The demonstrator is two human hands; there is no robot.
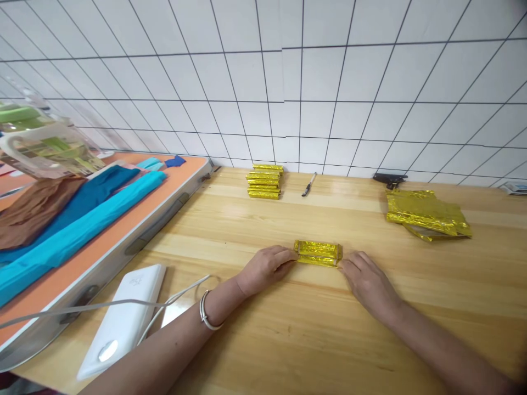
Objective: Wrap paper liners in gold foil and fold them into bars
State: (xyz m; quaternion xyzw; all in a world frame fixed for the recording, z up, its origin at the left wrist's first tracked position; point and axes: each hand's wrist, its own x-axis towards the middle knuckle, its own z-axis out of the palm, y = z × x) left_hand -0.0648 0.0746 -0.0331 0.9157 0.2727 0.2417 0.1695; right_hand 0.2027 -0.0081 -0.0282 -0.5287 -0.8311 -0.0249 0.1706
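A shiny gold foil paper [318,250], folded into a long narrow strip with creased edges, lies in front of me on the wooden table. My left hand [269,266] is closed at its left end, the fingertips gripping the near corner. At the opposite end, my right hand [366,280] pinches the near right corner. Farther back, near the wall, is a neat row of several folded gold foil pieces [264,184]. To the right sits a loose pile of flat gold foil sheets [426,213].
A pen [309,185] and a small black object [390,180] lie by the tiled wall [321,77]. At left are a white power bank [123,318] with a cable, and an orange-topped surface [123,214] bearing blue paper [102,211], brown paper [39,208] and a clear container [53,148].
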